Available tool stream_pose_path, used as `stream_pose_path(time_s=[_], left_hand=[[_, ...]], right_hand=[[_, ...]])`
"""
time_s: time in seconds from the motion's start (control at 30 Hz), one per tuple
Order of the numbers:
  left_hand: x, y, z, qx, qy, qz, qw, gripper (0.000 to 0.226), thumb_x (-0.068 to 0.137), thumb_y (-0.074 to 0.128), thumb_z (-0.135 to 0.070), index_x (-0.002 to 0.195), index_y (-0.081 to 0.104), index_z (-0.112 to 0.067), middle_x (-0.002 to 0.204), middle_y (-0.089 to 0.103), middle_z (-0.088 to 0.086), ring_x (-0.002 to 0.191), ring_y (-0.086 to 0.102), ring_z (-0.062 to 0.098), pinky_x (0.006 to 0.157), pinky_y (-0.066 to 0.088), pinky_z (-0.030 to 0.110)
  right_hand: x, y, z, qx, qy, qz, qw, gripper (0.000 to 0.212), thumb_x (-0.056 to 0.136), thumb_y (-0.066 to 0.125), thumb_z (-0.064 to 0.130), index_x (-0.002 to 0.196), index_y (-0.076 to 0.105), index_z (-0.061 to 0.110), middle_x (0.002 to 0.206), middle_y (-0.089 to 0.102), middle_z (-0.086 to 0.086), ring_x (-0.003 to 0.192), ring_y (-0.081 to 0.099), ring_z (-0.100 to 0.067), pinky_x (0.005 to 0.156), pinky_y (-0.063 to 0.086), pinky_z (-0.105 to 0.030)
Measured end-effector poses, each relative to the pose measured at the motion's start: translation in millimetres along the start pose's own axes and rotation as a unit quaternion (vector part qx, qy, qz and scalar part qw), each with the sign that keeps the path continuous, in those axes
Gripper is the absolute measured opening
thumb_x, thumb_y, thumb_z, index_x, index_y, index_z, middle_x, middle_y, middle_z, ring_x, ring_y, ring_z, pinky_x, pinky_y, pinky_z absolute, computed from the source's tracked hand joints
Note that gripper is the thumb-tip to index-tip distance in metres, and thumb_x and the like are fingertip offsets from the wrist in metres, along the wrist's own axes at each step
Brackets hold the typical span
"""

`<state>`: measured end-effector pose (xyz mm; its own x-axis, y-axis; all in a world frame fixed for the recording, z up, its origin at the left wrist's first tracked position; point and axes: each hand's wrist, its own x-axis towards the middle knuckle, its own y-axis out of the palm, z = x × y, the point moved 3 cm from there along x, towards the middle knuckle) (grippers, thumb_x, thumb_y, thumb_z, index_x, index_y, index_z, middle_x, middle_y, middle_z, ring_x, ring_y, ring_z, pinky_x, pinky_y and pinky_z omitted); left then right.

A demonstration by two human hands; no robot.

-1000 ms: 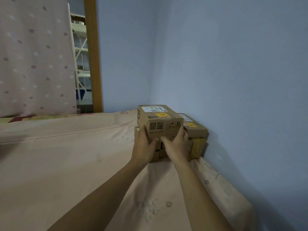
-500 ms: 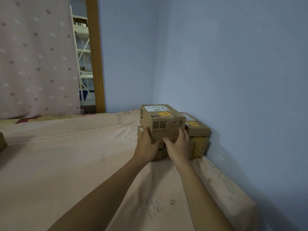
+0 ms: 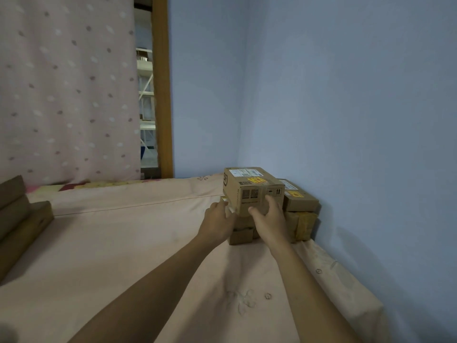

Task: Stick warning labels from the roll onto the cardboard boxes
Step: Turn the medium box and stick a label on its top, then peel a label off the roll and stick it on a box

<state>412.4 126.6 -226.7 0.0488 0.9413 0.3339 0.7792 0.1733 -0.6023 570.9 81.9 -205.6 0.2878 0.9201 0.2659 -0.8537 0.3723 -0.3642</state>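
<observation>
Top box (image 3: 249, 191), yellow label (image 3: 257, 180) on, sits stacked in the bed (image 3: 123, 243) corner, my left hand (image 3: 217, 222) and right hand (image 3: 270, 220) fingers spread against it; far-left boxes (image 3: 22, 219) probably pending.

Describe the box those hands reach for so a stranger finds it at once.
Where the pink bed meets the blue walls' corner, cardboard boxes are stacked. The top box stands highest, left of a lower box also bearing a yellow label; only it shows square codes on its front.
</observation>
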Motion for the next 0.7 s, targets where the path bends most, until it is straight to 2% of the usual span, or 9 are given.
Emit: stream_pose_path(time_s=[0.13, 0.2, 0.27, 0.37, 0.53, 0.6, 0.7], left_hand=[[-21, -45, 16, 0.09, -0.022, 0.02, 0.996, 0.055, 0.101, 0.049, -0.044, 0.15, 0.043, -0.018, 0.155, 0.041, 0.003, 0.142, 0.035, 0.024, 0.113, 0.036, 0.041], [-31, -76, 29, 0.122, -0.029, 0.017, 0.992, 0.056, 0.102, 0.047, -0.048, 0.15, 0.043, -0.019, 0.155, 0.041, 0.003, 0.141, 0.036, 0.024, 0.113, 0.037, 0.041], [-43, -111, 40, 0.153, -0.037, 0.005, 0.988, 0.055, 0.102, 0.046, -0.049, 0.149, 0.043, -0.019, 0.154, 0.043, 0.003, 0.14, 0.038, 0.023, 0.112, 0.038, 0.041], [-63, -170, 57, 0.195, -0.056, -0.023, 0.979, 0.054, 0.103, 0.044, -0.049, 0.148, 0.044, -0.019, 0.153, 0.045, 0.003, 0.14, 0.039, 0.024, 0.111, 0.039, 0.041], [-113, -280, 91, 0.224, -0.1, -0.091, 0.965, 0.051, 0.103, 0.045, -0.048, 0.143, 0.051, -0.017, 0.147, 0.05, 0.005, 0.133, 0.047, 0.024, 0.109, 0.042, 0.041], [-137, -323, 112, 0.232, -0.115, -0.126, 0.958, 0.047, 0.102, 0.045, -0.048, 0.135, 0.057, -0.016, 0.138, 0.056, 0.004, 0.123, 0.053, 0.023, 0.101, 0.046, 0.04], [-176, -384, 140, 0.204, -0.138, -0.179, 0.953, 0.031, 0.103, 0.045, -0.043, 0.117, 0.062, -0.022, 0.114, 0.063, -0.006, 0.1, 0.059, 0.014, 0.077, 0.046, 0.028]], right_hand=[[-16, 10, 29, -0.007, -0.031, 0.024, 0.999, 0.068, 0.093, 0.063, 0.045, 0.154, 0.041, 0.026, 0.159, 0.038, 0.007, 0.147, 0.036, -0.019, 0.116, 0.036, -0.045], [-23, 21, 45, -0.013, -0.045, 0.042, 0.998, 0.06, 0.097, 0.062, 0.039, 0.152, 0.043, 0.023, 0.155, 0.043, 0.005, 0.141, 0.041, -0.019, 0.109, 0.038, -0.037], [-31, 39, 62, -0.02, -0.064, 0.069, 0.995, 0.055, 0.098, 0.06, 0.035, 0.15, 0.045, 0.022, 0.154, 0.046, 0.002, 0.137, 0.046, -0.019, 0.106, 0.04, -0.036], [-45, 72, 91, -0.036, -0.083, 0.104, 0.99, 0.057, 0.099, 0.058, 0.039, 0.153, 0.045, 0.023, 0.16, 0.04, 0.002, 0.144, 0.04, -0.021, 0.117, 0.036, -0.04], [-83, 148, 145, -0.032, -0.137, 0.186, 0.973, 0.059, 0.102, 0.056, 0.041, 0.155, 0.042, 0.019, 0.161, 0.04, 0.0, 0.147, 0.037, -0.022, 0.117, 0.03, -0.035], [-101, 185, 164, -0.023, -0.15, 0.215, 0.965, 0.059, 0.101, 0.057, 0.042, 0.154, 0.043, 0.018, 0.16, 0.041, 0.0, 0.146, 0.039, -0.021, 0.116, 0.031, -0.034], [-132, 239, 191, -0.013, -0.157, 0.258, 0.953, 0.06, 0.101, 0.057, 0.044, 0.154, 0.042, 0.02, 0.16, 0.04, 0.0, 0.146, 0.039, -0.022, 0.115, 0.033, -0.035]])
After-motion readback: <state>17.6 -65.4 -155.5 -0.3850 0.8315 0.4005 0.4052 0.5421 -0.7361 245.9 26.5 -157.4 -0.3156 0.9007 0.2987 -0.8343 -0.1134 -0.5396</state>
